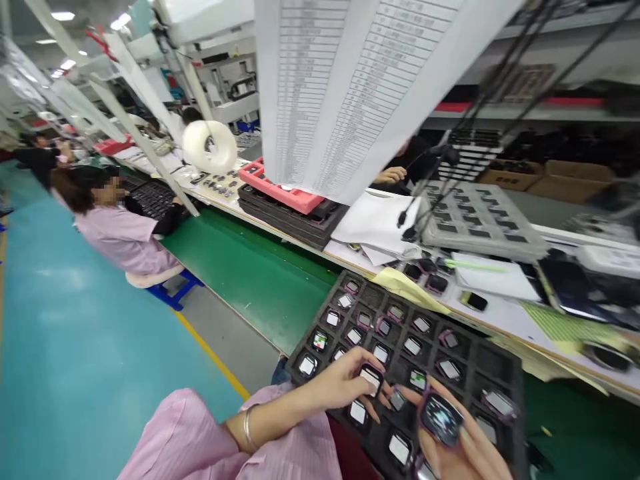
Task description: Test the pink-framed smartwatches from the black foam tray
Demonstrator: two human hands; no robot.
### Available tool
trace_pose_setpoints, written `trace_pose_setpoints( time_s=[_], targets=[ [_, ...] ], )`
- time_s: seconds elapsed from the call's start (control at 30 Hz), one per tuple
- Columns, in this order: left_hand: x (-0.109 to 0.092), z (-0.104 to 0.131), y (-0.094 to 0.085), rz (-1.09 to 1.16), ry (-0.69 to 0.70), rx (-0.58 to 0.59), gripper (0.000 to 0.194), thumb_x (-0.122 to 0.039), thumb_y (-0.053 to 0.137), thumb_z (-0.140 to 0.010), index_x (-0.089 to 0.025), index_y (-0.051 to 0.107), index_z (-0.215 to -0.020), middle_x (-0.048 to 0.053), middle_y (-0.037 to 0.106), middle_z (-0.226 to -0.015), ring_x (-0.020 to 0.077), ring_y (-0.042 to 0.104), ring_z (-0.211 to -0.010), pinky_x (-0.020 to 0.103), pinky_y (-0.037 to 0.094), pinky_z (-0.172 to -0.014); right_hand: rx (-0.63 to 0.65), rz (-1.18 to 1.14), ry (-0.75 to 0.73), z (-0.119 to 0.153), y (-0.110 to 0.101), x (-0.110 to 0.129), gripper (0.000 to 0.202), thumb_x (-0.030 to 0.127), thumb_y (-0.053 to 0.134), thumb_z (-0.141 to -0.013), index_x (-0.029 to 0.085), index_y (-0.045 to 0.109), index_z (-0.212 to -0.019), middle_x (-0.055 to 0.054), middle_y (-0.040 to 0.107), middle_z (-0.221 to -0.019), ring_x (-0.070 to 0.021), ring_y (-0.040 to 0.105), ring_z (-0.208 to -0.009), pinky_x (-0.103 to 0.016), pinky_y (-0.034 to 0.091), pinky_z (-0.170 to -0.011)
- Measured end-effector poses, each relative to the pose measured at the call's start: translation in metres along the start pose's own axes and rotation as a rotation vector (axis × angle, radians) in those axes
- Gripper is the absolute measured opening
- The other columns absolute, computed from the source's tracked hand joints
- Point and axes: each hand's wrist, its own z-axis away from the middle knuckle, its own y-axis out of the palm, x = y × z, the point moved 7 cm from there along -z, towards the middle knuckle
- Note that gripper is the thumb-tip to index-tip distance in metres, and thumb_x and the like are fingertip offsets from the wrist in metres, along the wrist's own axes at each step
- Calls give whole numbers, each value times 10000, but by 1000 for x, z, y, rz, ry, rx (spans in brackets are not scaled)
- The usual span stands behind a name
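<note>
My left hand [345,381] reaches in over the black foam tray [483,327], a metal bangle at its wrist. Between its thumb and fingers is a smartwatch [371,377] with a pale screen and dark rim. Closed around a second smartwatch [441,419] is my right hand [473,448], at the tray's right part. That watch has a purple case and a lit, patterned face turned upward. Several more watches lie in the tray's compartments, most with white screens; a watch with green on its screen [418,379] lies between my hands. My right hand's lower part is cut off by the frame.
Printed sheets [320,93] hang ahead above the bench. Along it are a red tray [280,189] on stacked black foam trays [295,223], white papers [377,223], a clear tray of parts [483,220] and a phone [570,287]. Black cables hang at right. A seated co-worker [117,227] is at left.
</note>
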Motion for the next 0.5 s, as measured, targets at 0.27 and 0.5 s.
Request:
trace_pose_setpoints(
  time_s=[0.27, 0.5],
  targets=[
    [6, 21, -5, -55, -50, -34, 274, -212, 586, -776, -197, 501, -1037, 38, 639, -913, 194, 657, -839, 257, 550, -606, 118, -16, -68, 7, 24, 6, 500, 280, 664, -851, 234, 527, -1330, -128, 670, -1085, -150, 596, -572, -252, 445, -466],
    [14, 24, -5, -108, -71, -49, 267, -214, 579, -817, -204, 520, -1077, 58, 653, -960, 213, 655, -880, 284, 565, -644, 155, 37, -159, 15, 20, 7, 558, 213, 632, -872, 247, 446, -1397, -125, 668, -1127, -157, 646, -623, -245, 499, -492]
  ],
)
